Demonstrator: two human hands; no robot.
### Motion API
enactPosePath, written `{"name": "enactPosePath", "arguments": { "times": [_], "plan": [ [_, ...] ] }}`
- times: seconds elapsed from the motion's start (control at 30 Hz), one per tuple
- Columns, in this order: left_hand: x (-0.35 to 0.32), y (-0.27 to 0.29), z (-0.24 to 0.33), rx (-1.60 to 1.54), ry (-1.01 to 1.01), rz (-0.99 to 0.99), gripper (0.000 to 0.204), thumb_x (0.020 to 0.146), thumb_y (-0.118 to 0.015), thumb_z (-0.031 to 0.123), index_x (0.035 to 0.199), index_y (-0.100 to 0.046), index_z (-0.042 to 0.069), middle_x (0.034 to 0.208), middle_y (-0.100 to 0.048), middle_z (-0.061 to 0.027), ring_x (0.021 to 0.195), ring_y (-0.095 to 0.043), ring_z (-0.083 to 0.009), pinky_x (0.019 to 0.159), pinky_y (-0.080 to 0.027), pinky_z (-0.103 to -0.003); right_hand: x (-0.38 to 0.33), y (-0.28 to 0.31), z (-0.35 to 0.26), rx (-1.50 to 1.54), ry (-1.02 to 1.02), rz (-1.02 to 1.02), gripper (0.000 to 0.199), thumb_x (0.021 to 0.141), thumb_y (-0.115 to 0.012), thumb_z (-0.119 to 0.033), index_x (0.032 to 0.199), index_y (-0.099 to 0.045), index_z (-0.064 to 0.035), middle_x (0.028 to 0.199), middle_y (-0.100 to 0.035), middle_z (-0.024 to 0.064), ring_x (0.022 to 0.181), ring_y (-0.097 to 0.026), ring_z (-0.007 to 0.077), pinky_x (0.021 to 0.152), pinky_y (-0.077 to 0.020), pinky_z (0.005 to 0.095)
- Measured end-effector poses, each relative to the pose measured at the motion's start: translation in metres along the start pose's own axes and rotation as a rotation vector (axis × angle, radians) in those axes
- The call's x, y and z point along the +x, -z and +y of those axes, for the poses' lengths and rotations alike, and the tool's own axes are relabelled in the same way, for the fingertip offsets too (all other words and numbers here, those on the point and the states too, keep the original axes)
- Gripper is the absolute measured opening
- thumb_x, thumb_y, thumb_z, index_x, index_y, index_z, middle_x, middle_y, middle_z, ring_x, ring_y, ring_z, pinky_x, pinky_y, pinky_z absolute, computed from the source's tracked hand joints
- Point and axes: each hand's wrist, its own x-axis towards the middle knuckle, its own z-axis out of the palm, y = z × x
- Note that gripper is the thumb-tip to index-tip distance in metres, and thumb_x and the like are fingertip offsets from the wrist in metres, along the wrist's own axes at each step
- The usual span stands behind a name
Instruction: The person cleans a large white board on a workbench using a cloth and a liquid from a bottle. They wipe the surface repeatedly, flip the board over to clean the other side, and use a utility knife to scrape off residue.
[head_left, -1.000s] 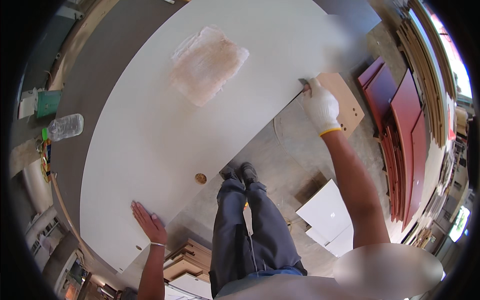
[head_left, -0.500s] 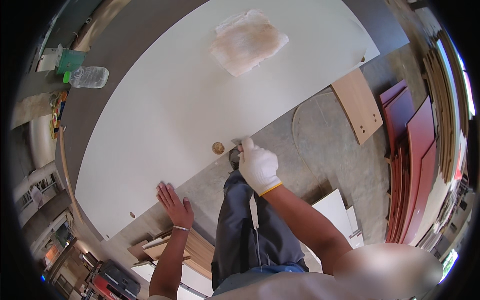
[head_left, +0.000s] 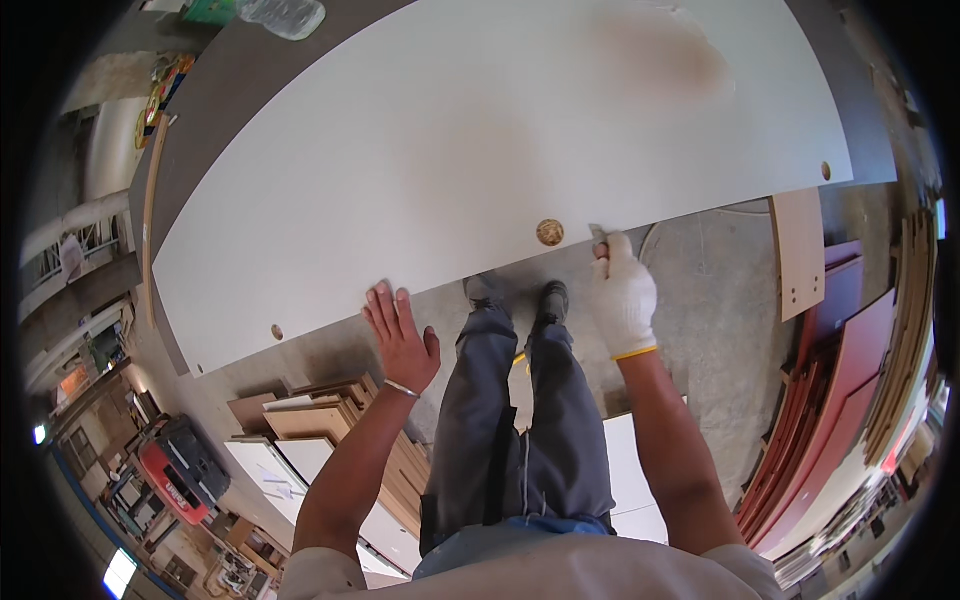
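A large white panel (head_left: 400, 170) with a curved far edge lies before me, its straight edge toward my body. My left hand (head_left: 407, 345), bare with a bracelet at the wrist, rests its outstretched fingertips on that near edge. On my right hand (head_left: 625, 295) is a white knitted glove with a yellow cuff. It is closed around a small scraper (head_left: 597, 233), whose flat metal tip touches the panel's edge; the handle is hidden in the fist. Just left of the scraper is a round hole (head_left: 550, 233) with a brown, rough-looking inside.
Beneath the white panel is a larger dark grey board (head_left: 235, 110). A clear plastic bottle (head_left: 283, 15) lies at the far left. Dark red boards (head_left: 840, 350) lean at the right, near a drilled wooden board (head_left: 797, 255). Stacked board offcuts (head_left: 330, 410) stand by my left arm.
My view has shifted and turned, so the panel appears lower and farther left. Both shoes now show. Each hand keeps about the same spot along the panel's edge.
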Motion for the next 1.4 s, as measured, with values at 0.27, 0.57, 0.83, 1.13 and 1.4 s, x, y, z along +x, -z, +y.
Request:
{"name": "enactPosePath", "arguments": {
  "times": [0.27,0.57,0.83,1.13,1.4],
  "plan": [
    [-0.004,-0.009,-0.005,-0.084,0.005,0.079,0.094,0.074,-0.063,0.002,0.158,-0.022,-0.002,0.165,-0.016,-0.0339,0.152,-0.010,-0.0580,0.120,-0.008,-0.071,-0.043,-0.060,-0.069,-0.030,0.137,-0.055,0.015,0.091,-0.061,-0.013,0.105,-0.056,-0.0127,0.078,-0.071,0.0129,0.070,-0.070,0.0374,0.063,-0.0542,0.0499],
    [-0.027,0.013,-0.015,-0.192,-0.131,-0.047,0.071,0.076,-0.063,0.006,0.144,-0.048,-0.004,0.161,-0.033,-0.0223,0.152,-0.029,-0.0394,0.121,-0.025,-0.062,-0.074,-0.096,-0.126,-0.088,0.047,-0.020,0.024,0.094,-0.056,-0.011,0.118,-0.057,-0.0104,0.091,-0.073,0.0130,0.082,-0.071,0.0397,0.071,-0.0536,0.0521],
    [-0.168,0.038,-0.135,-0.431,0.117,-0.223,0.054,0.077,-0.063,0.005,0.129,-0.057,-0.006,0.154,-0.040,-0.0222,0.147,-0.035,-0.0405,0.121,-0.028,-0.058,-0.149,-0.190,-0.249,-0.085,0.033,-0.057,0.031,0.094,-0.056,-0.007,0.125,-0.055,-0.0076,0.098,-0.074,0.0123,0.088,-0.072,0.0357,0.075,-0.0549,0.0477],
    [-0.324,0.064,-0.335,-0.232,0.392,-0.333,0.052,0.076,-0.068,0.011,0.125,-0.061,-0.004,0.156,-0.036,-0.0225,0.149,-0.029,-0.0430,0.123,-0.025,-0.058,-0.226,-0.290,-0.349,-0.070,0.004,-0.144,0.026,0.094,-0.055,-0.005,0.120,-0.055,-0.0053,0.095,-0.073,0.0123,0.087,-0.072,0.0347,0.076,-0.0550,0.0466],
    [-0.334,0.066,-0.342,-0.386,0.465,-0.251,0.045,0.076,-0.067,0.009,0.120,-0.064,-0.002,0.155,-0.039,-0.0224,0.147,-0.032,-0.0441,0.122,-0.027,-0.058,-0.263,-0.340,-0.422,-0.149,0.096,-0.189,0.020,0.093,-0.058,-0.008,0.113,-0.054,-0.0052,0.095,-0.073,0.0145,0.086,-0.071,0.0374,0.074,-0.0547,0.0482]
  ]
}}
